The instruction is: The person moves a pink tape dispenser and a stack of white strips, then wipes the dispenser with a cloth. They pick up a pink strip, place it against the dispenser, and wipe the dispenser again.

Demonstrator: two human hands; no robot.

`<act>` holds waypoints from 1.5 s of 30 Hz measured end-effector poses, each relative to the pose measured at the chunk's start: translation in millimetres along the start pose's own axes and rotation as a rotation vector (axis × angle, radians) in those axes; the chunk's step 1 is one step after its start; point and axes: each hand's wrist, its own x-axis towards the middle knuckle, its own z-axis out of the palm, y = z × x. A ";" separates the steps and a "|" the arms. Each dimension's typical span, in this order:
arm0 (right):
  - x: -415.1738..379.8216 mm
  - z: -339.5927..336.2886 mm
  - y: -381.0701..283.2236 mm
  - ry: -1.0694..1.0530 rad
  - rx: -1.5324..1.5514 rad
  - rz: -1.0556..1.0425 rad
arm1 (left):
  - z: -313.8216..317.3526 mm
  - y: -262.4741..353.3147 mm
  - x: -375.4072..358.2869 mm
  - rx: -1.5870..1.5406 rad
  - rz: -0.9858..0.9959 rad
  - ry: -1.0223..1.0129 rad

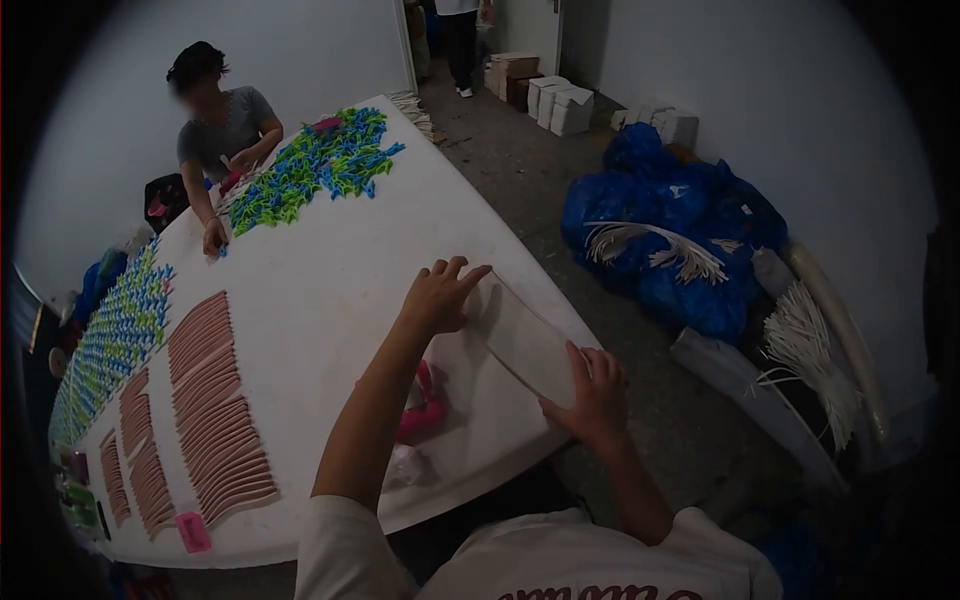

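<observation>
A flat, thin, see-through rectangle (510, 335), which looks like a clear plastic bag, spans my two hands above the table's near right corner. My left hand (440, 297) is closed on its far left end, fingers bent at the edge. At the opposite end, my right hand (595, 395) has it pinched between thumb and fingers. Below my left forearm lies a bright pink object (425, 405), partly hidden by the arm. A small crumpled whitish piece (408, 466) is beside it, near the table's front edge.
Green and blue clips (310, 170) are heaped across the white table (330, 260); more stand in rows (115, 335) at left. Pinkish-brown strips (215, 410) lie in columns. A co-worker (225, 130) reaches over the far side. Blue bags (670, 230) and white cord bundles (810, 350) occupy the floor.
</observation>
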 end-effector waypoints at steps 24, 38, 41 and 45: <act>-24.2 15.5 -7.3 0.324 0.140 -0.253 | -38.4 55.8 -63.0 -0.479 0.004 0.024; -31.3 19.2 -14.3 0.399 0.089 -0.129 | 20.9 25.9 -6.6 -0.344 -0.473 0.043; -32.3 19.7 -12.1 0.341 0.112 -0.031 | 20.2 31.2 -5.9 -0.175 -0.362 0.110; -23.5 8.8 -13.5 0.225 0.061 0.173 | 8.7 36.5 -5.0 0.031 -0.279 0.189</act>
